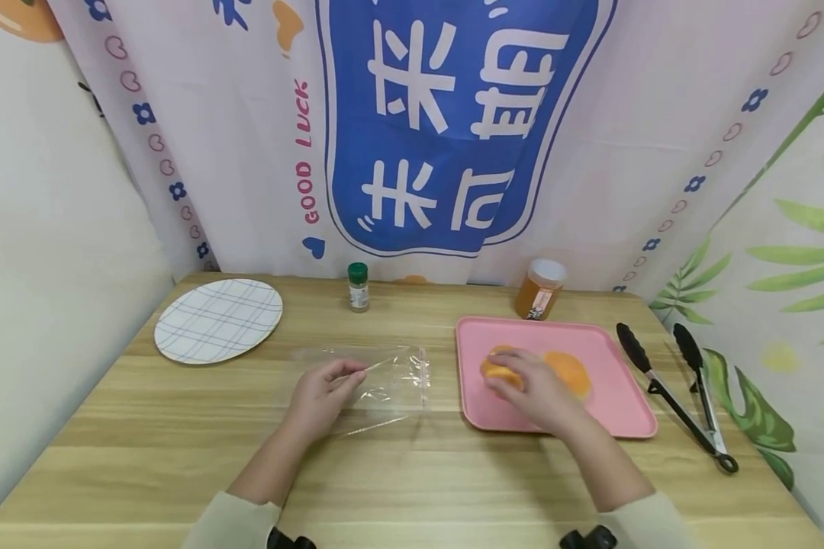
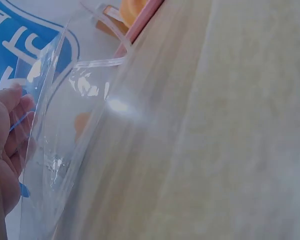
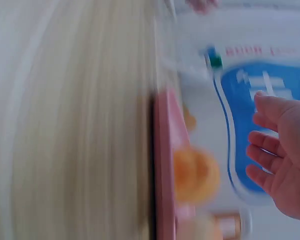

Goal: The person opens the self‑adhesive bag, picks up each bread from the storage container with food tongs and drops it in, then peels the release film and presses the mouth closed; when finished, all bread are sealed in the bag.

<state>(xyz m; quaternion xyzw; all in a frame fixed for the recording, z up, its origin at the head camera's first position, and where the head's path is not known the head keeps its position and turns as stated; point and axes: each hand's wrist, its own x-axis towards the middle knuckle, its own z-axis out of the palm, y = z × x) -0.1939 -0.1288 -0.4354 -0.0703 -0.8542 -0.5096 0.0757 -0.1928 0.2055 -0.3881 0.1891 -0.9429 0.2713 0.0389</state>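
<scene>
Cream left sleeve and cream right sleeve reach over the near side of the light wood-grain bench. Left hand: grip pinching a clear, flat plastic bag between thumb and fingers, left of bench centre. Right hand: grip loosely spread, pinching nothing, over a rounded orange piece near the left edge of a pink rectangular tray; can't tell whether they touch. Second rounded orange piece just beside it, around tray middle. Black-and-silver tongs lie between tray and bench's right edge. Far edge: amber jar with white lid, small green-capped bottle. Far left corner: round white checked plate.
</scene>
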